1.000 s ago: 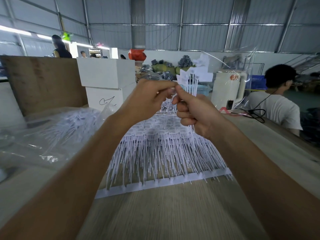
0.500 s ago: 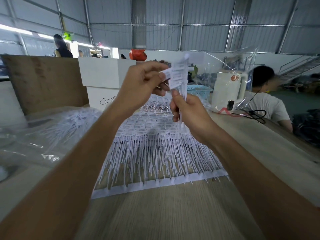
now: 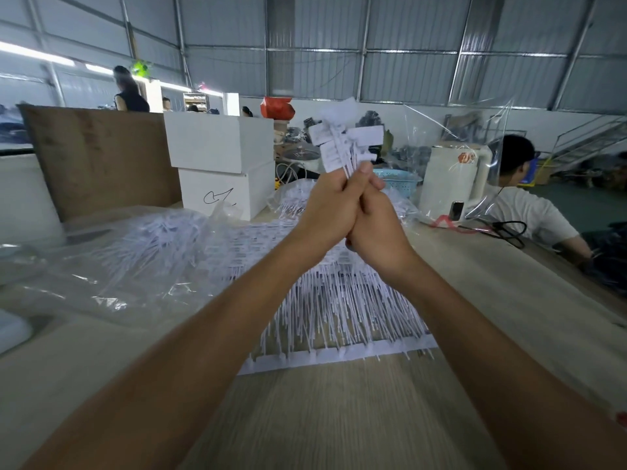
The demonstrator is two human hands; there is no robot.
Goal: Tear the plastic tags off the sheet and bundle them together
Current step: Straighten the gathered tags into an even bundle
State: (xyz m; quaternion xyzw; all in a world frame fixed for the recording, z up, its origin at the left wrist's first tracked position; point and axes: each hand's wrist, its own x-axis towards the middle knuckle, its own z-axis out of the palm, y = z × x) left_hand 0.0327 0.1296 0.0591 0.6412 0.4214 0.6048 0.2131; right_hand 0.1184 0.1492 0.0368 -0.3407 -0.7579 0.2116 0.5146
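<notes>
Thin white plastic tags (image 3: 342, 144), flat-headed, upright between both clasped hands (image 3: 353, 212).

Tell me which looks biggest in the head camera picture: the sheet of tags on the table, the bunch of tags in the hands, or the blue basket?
1. Sheet of tags, clearly the largest.
2. Bunch of tags.
3. Blue basket, though it sits farther away and partly hidden, so this ranking is unsure.

No words or numbers I can read here. The lower white box (image 3: 226, 195) carries a black swoosh-like mark on its front. The tags (image 3: 342, 140) I hold and the sheet (image 3: 339, 300) on the table show print too small to make out
</notes>
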